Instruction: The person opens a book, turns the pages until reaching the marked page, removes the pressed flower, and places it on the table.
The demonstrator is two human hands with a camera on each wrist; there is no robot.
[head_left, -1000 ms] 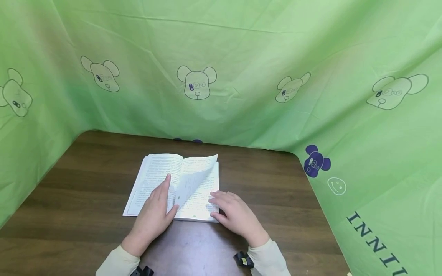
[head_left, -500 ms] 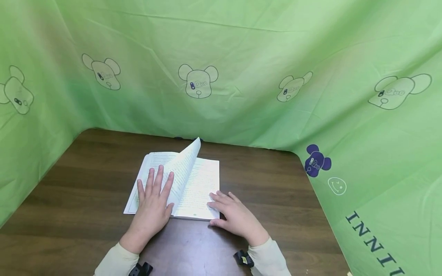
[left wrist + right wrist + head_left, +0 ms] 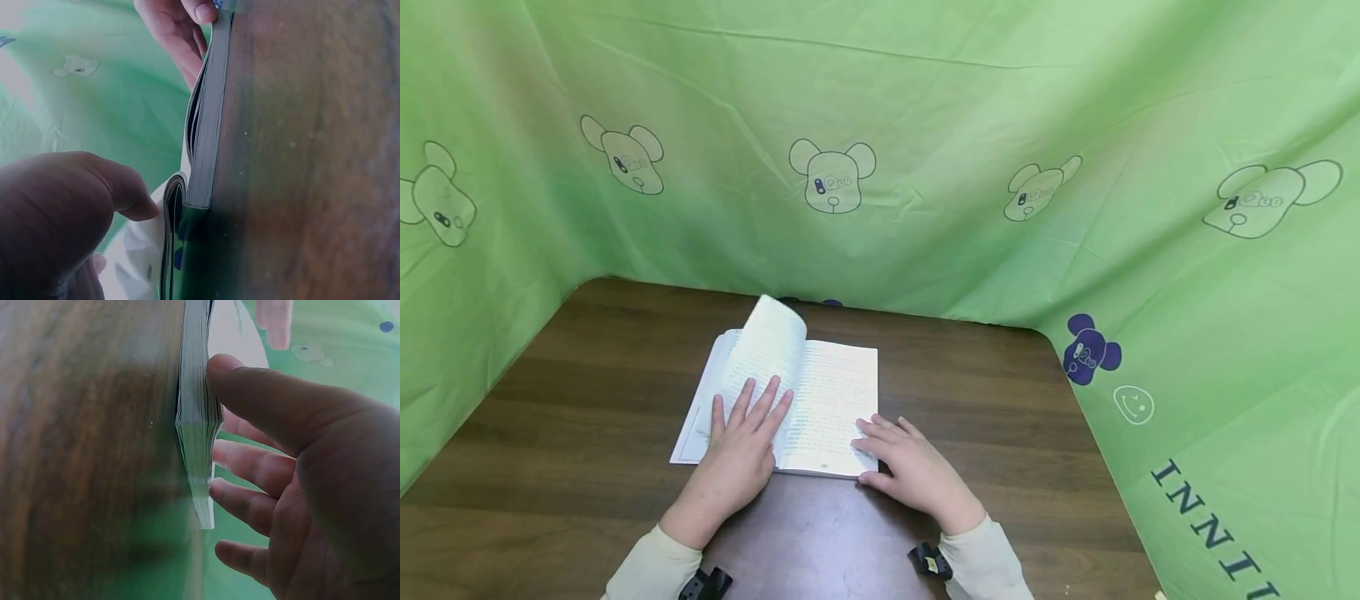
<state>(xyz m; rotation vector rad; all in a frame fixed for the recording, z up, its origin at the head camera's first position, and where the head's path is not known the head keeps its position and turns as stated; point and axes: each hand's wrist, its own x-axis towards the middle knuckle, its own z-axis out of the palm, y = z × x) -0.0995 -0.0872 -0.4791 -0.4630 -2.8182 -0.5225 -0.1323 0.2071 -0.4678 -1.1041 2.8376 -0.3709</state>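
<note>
An open book (image 3: 842,392) lies on the table in the head view, its pages printed with small text. One page (image 3: 769,333) arches up from the spine and leans over the left side. My left hand (image 3: 730,462) rests across the lower part of this leaning page, fingers spread and straight. At the right page's lower right edge, my right hand (image 3: 913,475) touches the paper with relaxed fingers. In the right wrist view, the thumb and fingertips of the right hand (image 3: 306,462) meet the top of the thick page stack (image 3: 197,406). The left wrist view shows the left thumb (image 3: 125,190) by the spine.
The brown wooden table (image 3: 985,400) extends around the book. A green cloth (image 3: 925,242) printed with bear heads hangs along the back and both sides. Black wrist devices (image 3: 930,562) sit at both cuffs.
The lifted page has swung from the right side over to the left. My left hand has turned flatter, its fingers spreading onto that page. My right hand has stayed nearly still.
</note>
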